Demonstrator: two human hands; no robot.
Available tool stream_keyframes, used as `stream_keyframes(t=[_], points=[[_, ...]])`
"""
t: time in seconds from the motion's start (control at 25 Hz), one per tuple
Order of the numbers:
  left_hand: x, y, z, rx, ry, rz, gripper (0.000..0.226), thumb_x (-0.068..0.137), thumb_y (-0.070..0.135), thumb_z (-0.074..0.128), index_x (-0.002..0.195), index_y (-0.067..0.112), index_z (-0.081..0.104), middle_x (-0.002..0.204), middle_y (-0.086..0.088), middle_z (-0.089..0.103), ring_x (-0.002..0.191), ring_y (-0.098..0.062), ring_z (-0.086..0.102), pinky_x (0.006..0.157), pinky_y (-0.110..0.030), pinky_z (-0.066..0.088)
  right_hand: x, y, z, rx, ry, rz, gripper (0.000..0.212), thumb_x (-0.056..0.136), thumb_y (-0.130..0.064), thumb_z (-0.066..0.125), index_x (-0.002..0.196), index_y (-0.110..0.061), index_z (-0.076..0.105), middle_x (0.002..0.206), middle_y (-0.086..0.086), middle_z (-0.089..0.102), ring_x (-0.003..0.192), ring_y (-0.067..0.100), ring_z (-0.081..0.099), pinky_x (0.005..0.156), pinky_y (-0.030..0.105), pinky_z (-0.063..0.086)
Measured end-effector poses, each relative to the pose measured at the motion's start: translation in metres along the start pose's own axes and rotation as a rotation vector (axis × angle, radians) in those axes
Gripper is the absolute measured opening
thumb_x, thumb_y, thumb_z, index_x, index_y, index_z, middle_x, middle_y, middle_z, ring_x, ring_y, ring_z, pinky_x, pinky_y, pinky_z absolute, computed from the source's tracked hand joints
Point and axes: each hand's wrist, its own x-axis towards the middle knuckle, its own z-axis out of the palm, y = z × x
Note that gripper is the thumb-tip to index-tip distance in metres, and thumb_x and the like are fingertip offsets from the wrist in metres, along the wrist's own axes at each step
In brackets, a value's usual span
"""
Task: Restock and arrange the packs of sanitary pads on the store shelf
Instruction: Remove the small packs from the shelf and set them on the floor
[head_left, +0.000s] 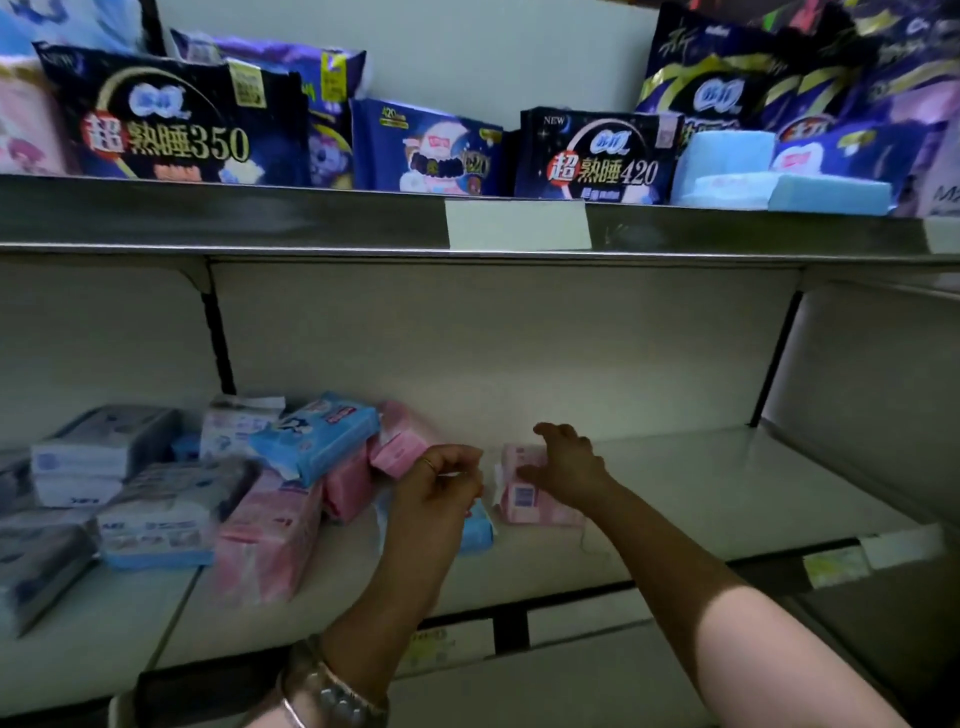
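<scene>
Right hand (566, 467) covers pink pack (522, 501), print blurred

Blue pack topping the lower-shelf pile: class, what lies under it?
The blue pack lies tilted on pink packs. Whatever sits beneath its middle is covered.

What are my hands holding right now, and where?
Right hand grips the pink pack by its top edge. Left hand is curled; its hold cannot be told.
</scene>
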Motion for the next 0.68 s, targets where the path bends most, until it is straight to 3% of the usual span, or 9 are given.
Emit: stream_keyframes(t=[0.16,0.28,0.4,0.52,0.6,0.68], points=[[0.022,-0.019,-0.011,0.012,0.014,-0.078,0.019,0.088,0.0,0.054,0.084,0.018,0.061,0.085,-0.002,0.064,0.077,-0.014,0.06,0.066,-0.016,0.049,0.024,-0.011,0.025,-0.178,-0.1,0.144,0.069,0.084,-0.06,0.051,0.14,-0.024,0.032,0.143,0.008,0.033,0.133,0.033,0.025,0.104,0.058,0.027],[0.035,-0.031,-0.019,0.036,0.039,-0.098,0.021,0.087,0.001,0.056,0.079,0.02,0.06,0.083,-0.001,0.064,0.075,-0.014,0.061,0.057,-0.008,0.047,0.026,-0.014,0.037,-0.348,-0.041,0.115,0.066,0.08,-0.058,0.054,0.134,-0.025,0.037,0.137,0.005,0.038,0.131,0.031,0.027,0.1,0.055,0.029],[0.041,-0.036,-0.021,0.071,0.027,-0.108,0.019,0.088,0.002,0.055,0.081,0.019,0.06,0.083,-0.001,0.064,0.076,-0.014,0.062,0.058,-0.009,0.047,0.029,-0.01,0.034,-0.33,0.002,0.071,0.058,0.08,-0.053,0.056,0.128,-0.023,0.044,0.13,0.007,0.044,0.125,0.031,0.034,0.097,0.049,0.033],[0.042,-0.04,-0.019,0.08,0.0,-0.14,0.019,0.088,0.003,0.054,0.083,0.02,0.059,0.092,-0.006,0.064,0.085,-0.019,0.062,0.066,-0.019,0.047,0.023,-0.012,0.015,0.023,0.114,0.048,0.041,0.077,-0.047,0.055,0.108,-0.02,0.056,0.108,0.008,0.056,0.108,0.03,0.051,0.09,0.041,0.044],[0.039,-0.04,-0.015,0.078,0.016,-0.14,0.018,0.088,0.001,0.054,0.086,0.018,0.059,0.102,-0.011,0.062,0.088,-0.022,0.059,0.068,-0.021,0.047,0.01,-0.021,-0.008,0.415,0.179,0.003,0.026,0.081,-0.035,0.057,0.099,-0.018,0.061,0.093,0.007,0.061,0.092,0.025,0.059,0.081,0.034,0.048],[0.033,-0.036,-0.007,0.058,0.021,-0.125,0.019,0.087,0.0,0.056,0.101,0.013,0.056,0.11,-0.012,0.059,0.088,-0.018,0.056,0.066,-0.015,0.046,-0.006,-0.03,-0.029,0.855,0.122,-0.033,0.018,0.081,-0.03,0.06,0.093,-0.017,0.065,0.089,0.008,0.066,0.086,0.024,0.061,0.074,0.03,0.047]])
